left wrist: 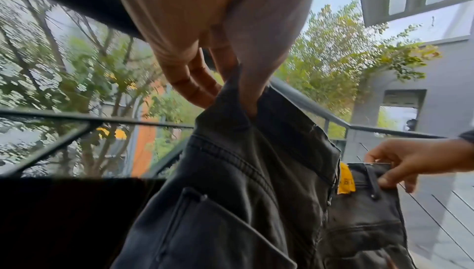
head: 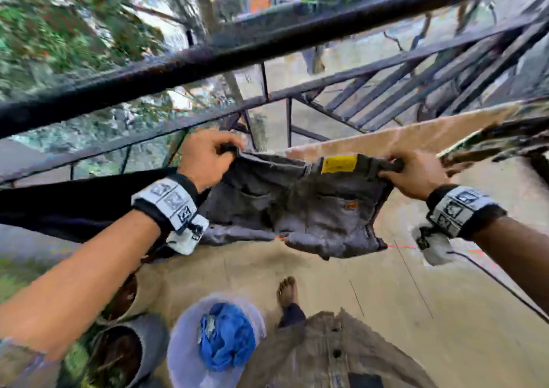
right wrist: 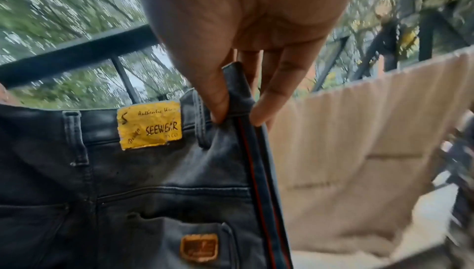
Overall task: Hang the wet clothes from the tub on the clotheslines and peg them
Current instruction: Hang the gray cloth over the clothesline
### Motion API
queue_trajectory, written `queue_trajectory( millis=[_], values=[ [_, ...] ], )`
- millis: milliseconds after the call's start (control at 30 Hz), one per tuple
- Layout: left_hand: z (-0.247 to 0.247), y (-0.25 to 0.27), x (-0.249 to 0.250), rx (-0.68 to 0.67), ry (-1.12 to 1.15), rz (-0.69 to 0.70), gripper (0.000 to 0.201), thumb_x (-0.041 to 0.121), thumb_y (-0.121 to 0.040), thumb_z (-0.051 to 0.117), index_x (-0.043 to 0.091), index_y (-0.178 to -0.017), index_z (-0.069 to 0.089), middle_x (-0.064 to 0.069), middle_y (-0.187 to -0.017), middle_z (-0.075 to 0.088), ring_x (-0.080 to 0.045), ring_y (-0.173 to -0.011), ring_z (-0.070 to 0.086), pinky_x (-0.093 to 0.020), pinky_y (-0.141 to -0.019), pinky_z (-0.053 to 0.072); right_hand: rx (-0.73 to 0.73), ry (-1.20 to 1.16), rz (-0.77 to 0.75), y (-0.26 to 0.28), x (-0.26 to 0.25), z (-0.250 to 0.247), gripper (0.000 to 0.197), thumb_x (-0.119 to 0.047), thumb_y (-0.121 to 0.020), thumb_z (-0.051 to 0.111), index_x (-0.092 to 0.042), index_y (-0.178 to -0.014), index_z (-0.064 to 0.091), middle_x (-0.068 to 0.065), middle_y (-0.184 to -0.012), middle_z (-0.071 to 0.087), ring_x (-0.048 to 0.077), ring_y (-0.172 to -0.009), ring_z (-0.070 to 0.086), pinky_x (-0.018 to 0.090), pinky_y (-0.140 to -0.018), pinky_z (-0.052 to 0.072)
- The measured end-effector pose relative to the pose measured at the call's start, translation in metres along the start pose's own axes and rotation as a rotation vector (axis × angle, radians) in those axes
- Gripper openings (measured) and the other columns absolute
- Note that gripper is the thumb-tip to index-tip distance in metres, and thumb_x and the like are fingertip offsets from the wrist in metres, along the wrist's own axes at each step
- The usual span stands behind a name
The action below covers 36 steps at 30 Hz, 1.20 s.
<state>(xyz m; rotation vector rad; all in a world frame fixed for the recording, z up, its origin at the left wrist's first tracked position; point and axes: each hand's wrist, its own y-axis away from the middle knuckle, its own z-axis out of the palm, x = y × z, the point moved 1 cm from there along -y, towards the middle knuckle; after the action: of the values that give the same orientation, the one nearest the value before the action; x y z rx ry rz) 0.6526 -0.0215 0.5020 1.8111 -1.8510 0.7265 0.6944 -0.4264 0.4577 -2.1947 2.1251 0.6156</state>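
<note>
A pair of dark grey jeans (head: 297,203) with a yellow waist patch (head: 338,164) hangs stretched between my hands, folded over an orange clothesline (head: 401,246). My left hand (head: 208,162) pinches the left end of the waistband (left wrist: 231,99). My right hand (head: 416,170) pinches the right end beside a belt loop (right wrist: 238,103). The jeans (right wrist: 153,182) show back pockets and a red side stripe. Below stands the pale tub (head: 184,352) holding a blue garment (head: 225,337).
A beige cloth (head: 416,132) hangs on the line behind, a black garment (head: 74,206) to the left. Dark metal railing bars (head: 267,37) cross ahead. Plant pots (head: 118,355) stand beside the tub. My bare foot (head: 287,292) is on the terrace floor.
</note>
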Motion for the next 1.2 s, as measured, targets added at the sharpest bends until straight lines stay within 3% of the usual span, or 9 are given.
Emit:
queue_trajectory(
  millis=[100, 233, 400, 567, 700, 800, 933, 1067, 1200],
  values=[
    [0.03, 0.008, -0.022, -0.162, -0.043, 0.004, 0.03, 0.014, -0.068, 0.056, 0.023, -0.087, 0.077, 0.004, -0.089, 0.074, -0.019, -0.09, 0.067, -0.03, -0.089, 0.05, -0.145, 0.008, 0.037, 0.004, 0.005, 0.039, 0.026, -0.027, -0.078, 0.075, -0.022, -0.102, 0.07, 0.014, -0.099, 0.072, 0.035, -0.095, 0.066, 0.039, -0.078, 0.053],
    [0.063, 0.015, -0.049, -0.381, -0.165, -0.056, 0.025, 0.011, -0.078, 0.066, 0.023, -0.097, 0.076, -0.005, -0.095, 0.075, -0.027, -0.093, 0.067, -0.028, -0.085, 0.047, -0.335, -0.031, 0.045, 0.01, -0.005, 0.072, 0.026, -0.02, -0.082, 0.071, -0.022, -0.108, 0.069, 0.004, -0.099, 0.072, 0.026, -0.096, 0.066, 0.033, -0.08, 0.051],
    [0.083, 0.026, -0.087, -0.604, -0.207, -0.139, 0.041, 0.01, -0.085, 0.071, 0.025, -0.122, 0.068, -0.005, -0.103, 0.074, -0.023, -0.093, 0.068, -0.031, -0.091, 0.052, -0.409, -0.053, 0.041, 0.016, -0.006, 0.079, 0.021, -0.029, -0.085, 0.07, -0.033, -0.105, 0.067, -0.005, -0.092, 0.072, 0.02, -0.093, 0.065, 0.027, -0.075, 0.044],
    [0.072, 0.065, -0.12, -0.803, -0.241, -0.129, 0.028, 0.029, -0.088, 0.072, 0.021, -0.115, 0.072, 0.0, -0.11, 0.074, -0.016, -0.1, 0.069, -0.025, -0.095, 0.048, -0.646, 0.068, -0.144, 0.048, -0.007, 0.09, 0.02, -0.037, -0.09, 0.062, -0.036, -0.11, 0.067, -0.009, -0.099, 0.072, 0.015, -0.094, 0.065, 0.027, -0.078, 0.046],
    [0.05, 0.092, -0.144, -0.751, -0.236, -0.149, 0.036, 0.053, -0.079, 0.074, 0.029, -0.106, 0.074, 0.007, -0.108, 0.072, -0.011, -0.103, 0.065, -0.027, -0.093, 0.047, -0.671, 0.098, -0.198, 0.06, -0.023, 0.098, 0.024, -0.037, -0.093, 0.058, -0.032, -0.114, 0.068, -0.007, -0.104, 0.072, 0.016, -0.095, 0.064, 0.027, -0.08, 0.047],
    [0.033, 0.102, -0.155, -0.667, -0.189, -0.164, 0.041, 0.072, -0.069, 0.062, 0.044, -0.098, 0.066, 0.015, -0.1, 0.067, -0.004, -0.096, 0.061, -0.025, -0.087, 0.047, -0.614, 0.047, -0.261, 0.06, -0.053, 0.106, 0.025, -0.036, -0.09, 0.06, -0.03, -0.112, 0.068, -0.005, -0.102, 0.072, 0.019, -0.096, 0.065, 0.028, -0.08, 0.048],
    [0.019, 0.122, -0.163, -0.653, -0.227, -0.136, 0.026, 0.044, -0.079, 0.078, 0.052, -0.097, 0.06, 0.015, -0.096, 0.068, -0.009, -0.093, 0.065, -0.027, -0.083, 0.049, -0.549, -0.015, -0.391, 0.064, -0.107, 0.127, 0.037, -0.053, -0.085, 0.057, -0.032, -0.114, 0.064, -0.005, -0.108, 0.069, 0.019, -0.098, 0.064, 0.03, -0.081, 0.05],
    [0.025, 0.134, -0.167, -0.531, -0.218, -0.125, 0.026, 0.025, -0.085, 0.076, 0.025, -0.111, 0.073, 0.011, -0.101, 0.071, -0.013, -0.097, 0.067, -0.026, -0.085, 0.048, -0.518, 0.006, -0.494, 0.071, -0.156, 0.152, 0.045, -0.055, -0.085, 0.058, -0.032, -0.123, 0.06, 0.0, -0.118, 0.067, 0.026, -0.107, 0.062, 0.038, -0.086, 0.051],
    [0.03, 0.13, -0.167, -0.441, -0.268, -0.066, 0.02, 0.024, -0.087, 0.073, 0.02, -0.107, 0.076, 0.004, -0.104, 0.074, -0.018, -0.099, 0.068, -0.027, -0.088, 0.048, -0.468, 0.107, -0.512, 0.073, -0.186, 0.164, 0.038, -0.047, -0.09, 0.058, -0.029, -0.123, 0.061, 0.003, -0.122, 0.063, 0.03, -0.109, 0.059, 0.04, -0.084, 0.051]
  ],
)
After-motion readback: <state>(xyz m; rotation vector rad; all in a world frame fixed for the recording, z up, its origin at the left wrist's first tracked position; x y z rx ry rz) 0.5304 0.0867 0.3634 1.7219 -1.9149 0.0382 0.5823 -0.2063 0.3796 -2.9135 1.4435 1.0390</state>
